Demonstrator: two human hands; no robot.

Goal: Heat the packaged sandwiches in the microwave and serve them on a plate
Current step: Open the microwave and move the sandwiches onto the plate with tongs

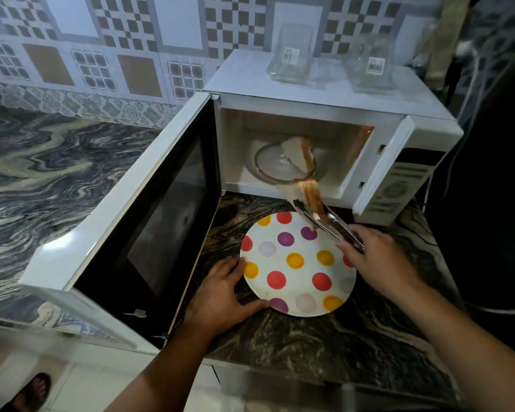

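Right hand [369, 251] squeezes tongs [330, 224] on a sandwich [305, 193] hanging just above the plate [283, 292] far rim, long axis pointing to the microwave [399, 138]; left hand [220, 292], fingers spread, steadies the near-left rim on the worktop [339, 346].

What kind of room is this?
Most likely a home kitchen. A white microwave stands open on a marbled stone counter against a patterned tiled wall, and a spotted plate waits in front of it.
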